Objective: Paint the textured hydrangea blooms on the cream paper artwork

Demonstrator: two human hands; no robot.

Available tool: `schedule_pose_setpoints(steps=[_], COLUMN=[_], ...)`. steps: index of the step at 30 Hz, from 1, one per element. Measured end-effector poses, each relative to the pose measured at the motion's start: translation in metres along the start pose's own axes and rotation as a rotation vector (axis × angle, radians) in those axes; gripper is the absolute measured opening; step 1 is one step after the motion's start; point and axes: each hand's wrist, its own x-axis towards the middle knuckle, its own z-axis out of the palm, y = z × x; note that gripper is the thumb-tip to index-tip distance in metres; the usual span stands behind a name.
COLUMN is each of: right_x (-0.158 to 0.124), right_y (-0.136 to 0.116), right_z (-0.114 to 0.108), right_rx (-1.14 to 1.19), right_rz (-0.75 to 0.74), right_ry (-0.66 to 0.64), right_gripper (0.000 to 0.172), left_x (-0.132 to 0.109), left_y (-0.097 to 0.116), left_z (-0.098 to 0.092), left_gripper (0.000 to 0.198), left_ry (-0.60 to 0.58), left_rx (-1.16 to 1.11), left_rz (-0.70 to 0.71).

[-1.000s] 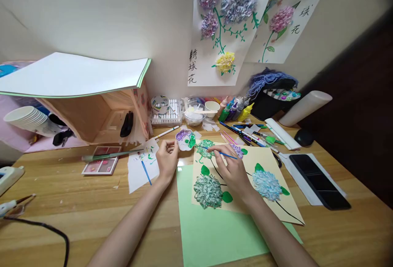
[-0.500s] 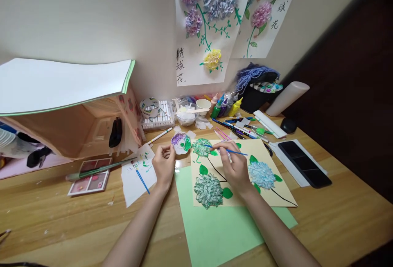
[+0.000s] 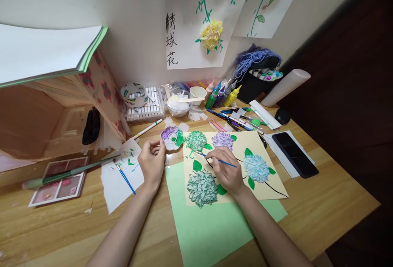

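Observation:
Between the fingers of my right hand (image 3: pixel 229 171) is a thin blue paintbrush (image 3: pixel 226 162), its tip close to the stem just below the upper left green flower (image 3: pixel 196 141). I cannot tell whether the tip touches the paper. My left hand (image 3: pixel 152 164) pinches the edge of a small white paint palette (image 3: pixel 170 143) with purple and green paint in its wells. Beneath my right hand lies the cream paper (image 3: pixel 270 146), bearing raised flowers: a dark green one (image 3: pixel 202 188), a purple one (image 3: pixel 222 139) and a blue one (image 3: pixel 257 168). Green leaves and black stems join them.
A light green sheet (image 3: pixel 211 230) lies under the artwork. Left of my hand, a paint-spotted paper (image 3: pixel 115 177) carries another paintbrush (image 3: pixel 125 179). Behind stand a bowl of paper scraps (image 3: pixel 179 105), paint bottles (image 3: pixel 211 98) and a marker box (image 3: pixel 144 113). A black phone (image 3: pixel 295 154) lies right.
My right hand has drawn the brush tip down from the upper left green flower to just below it, uncovering the purple flower. The left hand still holds the palette. The camera view has shifted.

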Motion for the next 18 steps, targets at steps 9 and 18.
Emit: schedule_pose_setpoints(steps=[9,18], right_x=[0.0005,0.0016], right_y=[-0.002,-0.0035], right_z=[0.0036,0.0034], right_rx=[-0.073,-0.04], right_rz=[-0.144,-0.109], right_ry=[-0.056,-0.027], right_gripper=[0.021,0.02], left_x=[-0.0006,-0.0005], left_y=[-0.0001,-0.0005], left_z=[-0.0005,0.0007], left_gripper=[0.022,0.023], left_ry=[0.008,-0.002], left_rx=[0.01,0.006], left_rz=[0.016,0.021])
